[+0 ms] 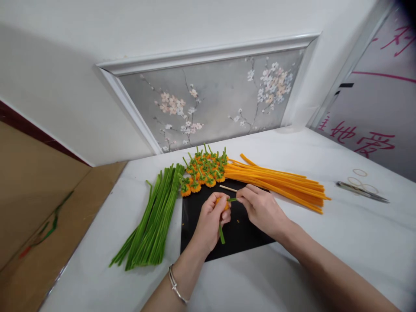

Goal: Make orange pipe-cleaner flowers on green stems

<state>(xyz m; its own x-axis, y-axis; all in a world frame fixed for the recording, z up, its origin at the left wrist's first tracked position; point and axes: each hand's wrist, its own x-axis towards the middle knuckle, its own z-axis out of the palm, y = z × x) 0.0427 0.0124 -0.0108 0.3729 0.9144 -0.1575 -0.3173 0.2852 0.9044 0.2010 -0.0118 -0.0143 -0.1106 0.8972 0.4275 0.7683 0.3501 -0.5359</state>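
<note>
Left hand (211, 216) pinches a small orange chenille piece (226, 205) above the black mat (195, 229); right hand (260, 206) pinches a green chenille strip (232, 199), pale stick (227, 188) also in its fingers. Beyond, green stems (154, 221) and orange stems (279, 182) flank clustered green-topped chenille pumpkins (203, 169); framed blossom panel (221, 95) behind.

Left hand (212, 219) curled, right hand (261, 208) pinching; forearms (320, 255) angled inward.
</note>
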